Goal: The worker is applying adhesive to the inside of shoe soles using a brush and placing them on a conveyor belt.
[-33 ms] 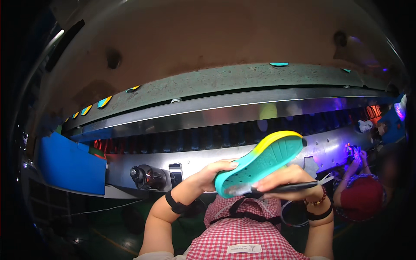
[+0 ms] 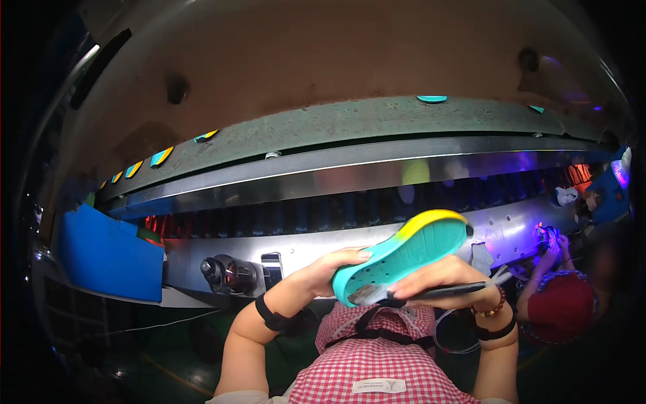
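A teal shoe sole (image 2: 418, 254) with a yellow rim is held up above my lap, tilted, its far end to the right. My left hand (image 2: 331, 271) grips its near left end, thumb on top. In my right hand (image 2: 441, 277), which is closed, is a brush with a black handle (image 2: 447, 291). The pale bristles (image 2: 368, 293) lie against the near end of the sole. A thin clear tube trails from the handle's rear end. Part of the sole's right edge is hidden behind my right hand.
Across the metal bench (image 2: 303, 250) stand a dark bottle-like container (image 2: 232, 275) and a phone-like device (image 2: 272, 268). Beyond runs a roller track, then a belt (image 2: 323, 121) carrying several soles. A blue panel (image 2: 111, 256) is at left; a co-worker in a red cap (image 2: 562, 306) at right.
The sole's far end has dipped slightly. My right hand and the brush have shifted a little to the left along the sole.
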Demonstrator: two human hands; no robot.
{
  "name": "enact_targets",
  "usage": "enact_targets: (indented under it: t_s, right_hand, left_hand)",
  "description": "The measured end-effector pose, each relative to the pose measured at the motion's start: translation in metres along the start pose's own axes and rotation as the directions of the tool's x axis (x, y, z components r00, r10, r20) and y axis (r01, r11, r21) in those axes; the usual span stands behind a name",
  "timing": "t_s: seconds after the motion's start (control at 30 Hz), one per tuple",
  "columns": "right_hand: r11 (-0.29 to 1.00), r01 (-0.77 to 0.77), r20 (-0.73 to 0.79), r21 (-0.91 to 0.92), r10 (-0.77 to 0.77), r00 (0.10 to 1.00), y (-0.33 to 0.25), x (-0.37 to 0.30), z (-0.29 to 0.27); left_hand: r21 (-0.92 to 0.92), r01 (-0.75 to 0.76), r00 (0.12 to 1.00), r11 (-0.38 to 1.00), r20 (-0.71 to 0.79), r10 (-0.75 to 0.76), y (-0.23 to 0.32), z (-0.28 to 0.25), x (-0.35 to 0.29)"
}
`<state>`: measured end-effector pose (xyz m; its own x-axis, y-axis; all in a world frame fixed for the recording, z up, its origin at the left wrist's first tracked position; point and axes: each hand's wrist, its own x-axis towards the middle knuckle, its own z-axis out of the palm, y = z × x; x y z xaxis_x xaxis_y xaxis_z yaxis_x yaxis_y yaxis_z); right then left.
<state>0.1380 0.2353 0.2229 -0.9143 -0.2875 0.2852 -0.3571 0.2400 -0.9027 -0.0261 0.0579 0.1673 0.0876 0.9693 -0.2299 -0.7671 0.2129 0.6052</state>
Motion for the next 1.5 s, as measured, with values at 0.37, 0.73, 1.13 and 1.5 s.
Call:
enact_targets:
  t_s: [0.37,0.73,1.13,1.5]
  right_hand:
    - [0.997,-0.047,0.013,-0.056,0.048,0.999,0.008,-0.015,0.001]
    - [0.993,-0.018,-0.122,-0.119,0.003,0.992,-0.004,-0.014,0.012]
    - [0.913,0.017,-0.378,-0.408,-0.185,0.907,0.025,0.020,0.053]
    - [0.978,-0.008,-0.352,-0.210,-0.068,0.933,0.002,0.031,0.044]
  left_hand:
    - [0.140,0.128,0.988,0.982,-0.101,-0.115,0.014,0.008,-0.018]
    - [0.236,-0.091,0.935,0.967,-0.315,0.165,0.013,-0.023,-0.051]
    - [-0.238,-0.555,0.807,0.797,-0.387,0.447,-0.035,-0.006,0.011]
    - [-0.258,-0.602,0.799,0.756,-0.204,0.566,-0.028,0.007,0.011]
